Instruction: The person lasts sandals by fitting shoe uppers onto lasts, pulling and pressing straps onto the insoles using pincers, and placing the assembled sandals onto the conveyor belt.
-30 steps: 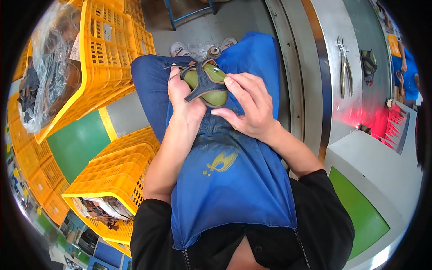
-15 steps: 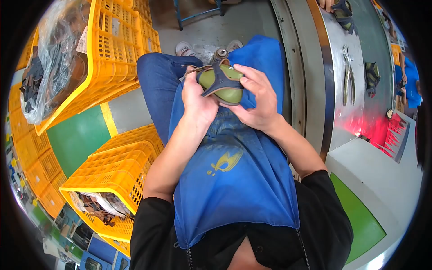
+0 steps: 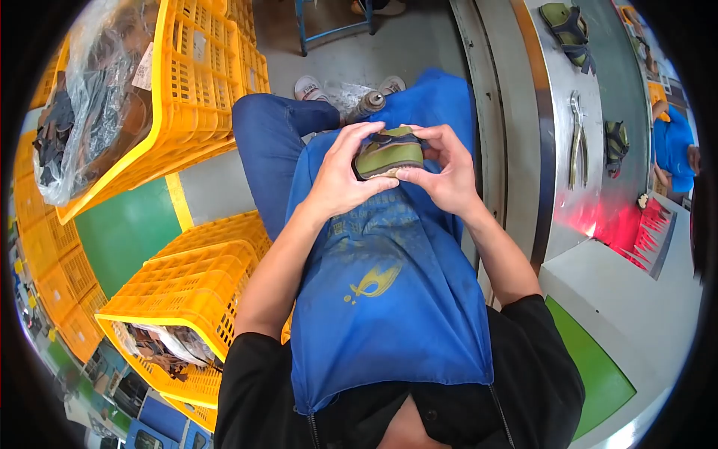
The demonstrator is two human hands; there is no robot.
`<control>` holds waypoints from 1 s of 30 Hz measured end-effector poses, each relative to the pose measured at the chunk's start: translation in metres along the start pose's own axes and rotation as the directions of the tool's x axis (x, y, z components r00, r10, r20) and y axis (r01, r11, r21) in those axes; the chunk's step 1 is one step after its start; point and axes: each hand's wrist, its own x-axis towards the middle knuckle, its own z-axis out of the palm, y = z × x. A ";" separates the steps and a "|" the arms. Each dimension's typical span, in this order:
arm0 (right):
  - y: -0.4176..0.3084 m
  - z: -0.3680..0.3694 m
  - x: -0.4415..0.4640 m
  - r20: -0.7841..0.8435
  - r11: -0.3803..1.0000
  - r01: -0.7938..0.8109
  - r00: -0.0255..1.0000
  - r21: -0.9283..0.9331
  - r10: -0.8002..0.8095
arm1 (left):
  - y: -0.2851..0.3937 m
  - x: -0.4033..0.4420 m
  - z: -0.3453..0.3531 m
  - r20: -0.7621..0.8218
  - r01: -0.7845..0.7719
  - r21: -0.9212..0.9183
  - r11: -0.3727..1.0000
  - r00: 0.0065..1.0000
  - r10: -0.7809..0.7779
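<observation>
Between my two hands, above my lap, is a green shoe last (image 3: 389, 156) with a dark strappy sandal upper on it. It lies on its side, with a dark edge along its lower rim. My left hand (image 3: 345, 173) grips one end, thumb along the lower edge and fingers over the top. My right hand (image 3: 450, 173) pinches the other end, thumb below and fingers above. The palms hide both ends of the last. Just beyond the hands, a metal post (image 3: 368, 105) with a round tip stands between my knees.
Yellow crates (image 3: 198, 277) holding bagged upper pieces stand at the left. On the right, a metal bench (image 3: 557, 202) carries pliers (image 3: 577, 142). Beyond them, strapped lasts (image 3: 616, 146) lie on a dark conveyor belt (image 3: 624, 82). A person in blue (image 3: 677, 142) is at far right.
The last has been turned in my hands, so its side now faces me instead of the strapped top. My left hand has shifted over its end. A co-worker's hand at the upper right has left view.
</observation>
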 end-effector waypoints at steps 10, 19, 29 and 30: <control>0.025 -0.003 0.054 -0.023 0.994 -0.059 0.998 0.091 0.061 | -0.020 0.020 0.015 -0.208 0.058 -0.177 0.982 0.974 -0.095; 0.066 0.001 0.099 -0.116 0.982 -0.063 0.990 0.178 0.084 | -0.044 0.051 0.013 -0.268 0.168 -0.160 0.973 0.941 -0.207; 0.081 0.018 0.105 -0.066 0.964 -0.165 0.981 0.211 0.182 | -0.038 0.047 0.006 -0.218 0.368 -0.357 0.858 0.861 -0.460; 0.084 0.021 0.100 -0.067 0.962 -0.166 0.981 0.215 0.184 | -0.049 0.041 0.008 -0.243 0.299 -0.307 0.903 0.893 -0.378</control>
